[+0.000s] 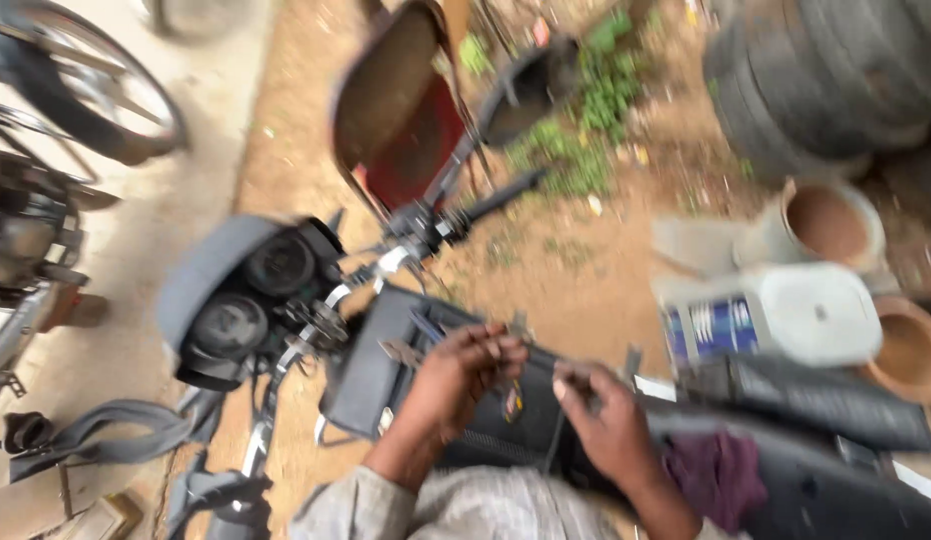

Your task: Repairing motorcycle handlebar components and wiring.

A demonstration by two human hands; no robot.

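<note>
Whole view smeared by motion blur. Small object under the left hand's fingers point(486, 350) too blurred to identify; same for whatever sits pinched in the right hand's fingers point(576, 385). Both forearms cut off by the bottom edge. Far left of the fingers, spoked wheel point(86, 90) cropped by the frame. Far right, stacked tyres point(816, 80) and clay pot point(911, 350) cut off too.

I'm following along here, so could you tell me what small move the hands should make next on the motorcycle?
Probably steady the left hand on the dark tank bag while the right hand finishes pinching the small part; both hands meet there, though blur hides details.
</note>
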